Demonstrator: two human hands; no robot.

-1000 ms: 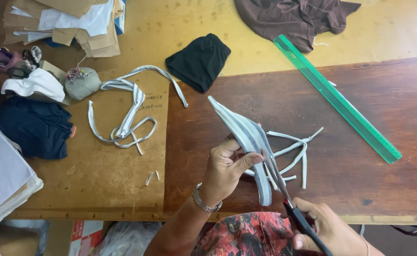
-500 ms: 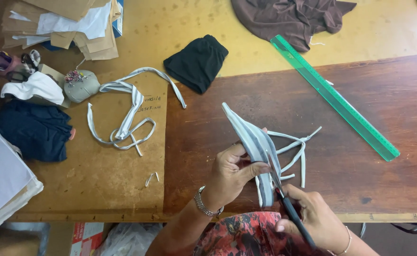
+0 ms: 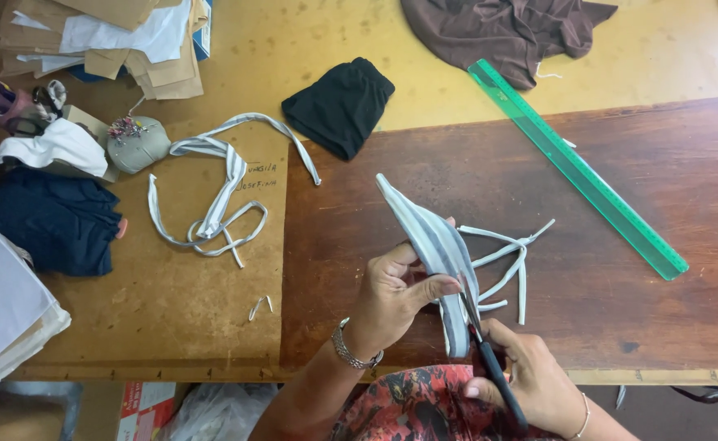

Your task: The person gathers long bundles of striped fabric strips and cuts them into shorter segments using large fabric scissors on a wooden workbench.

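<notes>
Scissors (image 3: 490, 359) further up the striped fabric piece (image 3: 437, 245), right hand (image 3: 530, 380) grip closed on handles, left hand (image 3: 392, 298) pinching fabric.

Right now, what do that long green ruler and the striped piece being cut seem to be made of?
The green ruler looks like clear tinted plastic: the wood shows faintly through it and its edges are straight and stiff. The striped piece, held by the left hand, looks like soft woven or knit cloth, grey and white, matte, folding limply. The scissors in the right hand seem metal-bladed with dark handles.
</notes>
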